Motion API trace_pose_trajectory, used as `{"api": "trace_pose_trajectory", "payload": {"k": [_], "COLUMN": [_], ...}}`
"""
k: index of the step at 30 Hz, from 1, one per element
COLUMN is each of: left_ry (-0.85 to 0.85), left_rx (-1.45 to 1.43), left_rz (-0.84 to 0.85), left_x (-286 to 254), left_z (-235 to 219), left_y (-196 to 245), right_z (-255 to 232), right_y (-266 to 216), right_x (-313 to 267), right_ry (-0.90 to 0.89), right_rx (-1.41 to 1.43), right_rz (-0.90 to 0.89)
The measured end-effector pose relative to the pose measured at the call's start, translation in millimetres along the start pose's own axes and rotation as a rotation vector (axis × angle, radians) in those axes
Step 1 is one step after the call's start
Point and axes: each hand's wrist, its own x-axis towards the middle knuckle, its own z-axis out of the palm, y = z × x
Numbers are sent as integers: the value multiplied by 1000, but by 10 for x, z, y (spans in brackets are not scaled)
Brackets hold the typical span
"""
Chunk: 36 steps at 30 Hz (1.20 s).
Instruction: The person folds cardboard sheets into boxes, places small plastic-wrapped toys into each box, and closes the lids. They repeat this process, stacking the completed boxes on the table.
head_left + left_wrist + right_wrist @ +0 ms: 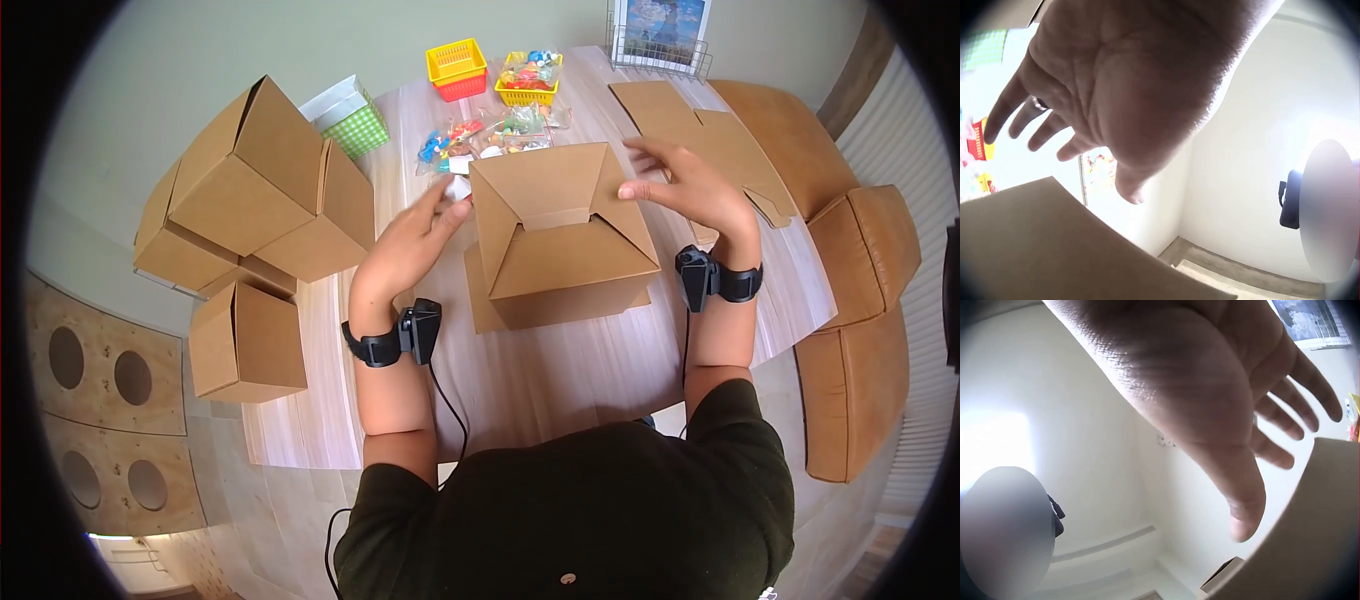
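Observation:
A brown cardboard box [575, 262] stands in front of me, its top flaps folded inward around a small gap in the middle. My left hand [412, 243] is held beside the box's left side, fingers extended. In the left wrist view the palm of the left hand [1129, 81] faces the box with nothing in it. On the other side, my right hand [697, 190] hovers near the top right edge, thumb close to the rim. The right wrist view shows that right hand [1204, 394] empty, its fingers spread loosely.
Several cardboard boxes [250, 190] are stacked at the left, with a smaller box [262, 345] nearer. Behind stand a green checked box [355, 125], a yellow-and-red basket [458, 75] and bags of colourful pieces [450, 145]. Flat cardboard [735, 145] lies right, beside a brown seat [855, 260].

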Motion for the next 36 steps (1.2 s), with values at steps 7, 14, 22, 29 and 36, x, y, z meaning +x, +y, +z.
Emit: {"api": "trace_pose_trajectory", "payload": {"k": [7,14,22,29,36], "left_ry": [-243,-34,194,379,557], "left_rx": [30,-42,-144,-741,-735], "left_rz": [-125,99,304,589,213], "left_x": [-167,-571,-512,-291,28], "left_z": [20,-31,116,60,-56], "left_y": [352,812,844,616,136], "right_z": [-48,-105,-50,-19,486], "right_y": [-323,-718,-829,-530,217], "right_x": [-115,-760,-708,-302,507], "right_ry": [-145,304,572,509,200], "right_rx": [-164,-86,-122,231,487], "right_rz": [18,-211,-332,-601,-551]}}
